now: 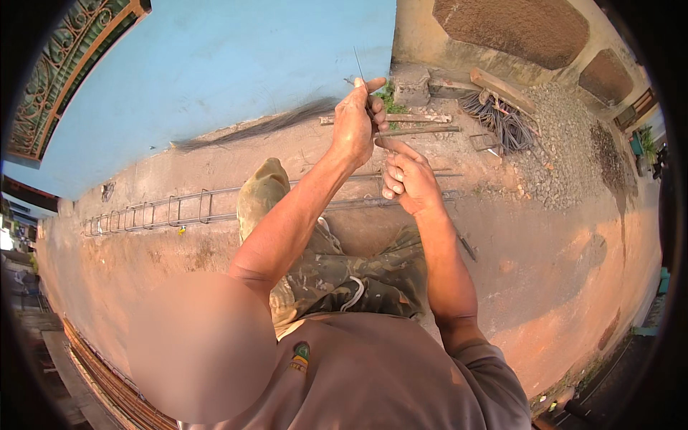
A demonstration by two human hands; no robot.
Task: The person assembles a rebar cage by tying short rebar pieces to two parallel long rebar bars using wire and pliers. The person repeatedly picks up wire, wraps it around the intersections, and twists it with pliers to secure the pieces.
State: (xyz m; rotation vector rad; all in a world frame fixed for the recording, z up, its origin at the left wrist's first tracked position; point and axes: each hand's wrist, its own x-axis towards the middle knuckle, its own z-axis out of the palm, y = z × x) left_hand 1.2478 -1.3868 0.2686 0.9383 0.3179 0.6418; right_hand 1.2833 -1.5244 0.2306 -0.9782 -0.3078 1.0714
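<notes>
My left hand [353,127] is raised in front of me, its fingers closed around thin dark tie wire [359,63] whose end sticks up above the fist. Just below and to the right is my right hand [414,183]. Its index finger stretches toward the lower side of my left hand, while the other fingers are loosely curled, and no object shows in it. Beneath both hands, a long rebar cage [169,211] with square stirrups lies across the ground in front of my knees.
A bundle of thin wires [269,126] lies along the blue wall [236,64]. At the far right, a heap of bent metal stirrups [499,123] sits beside a wooden plank [503,91] and gravel [555,150]. A short dark rod [466,245] lies right of my right forearm.
</notes>
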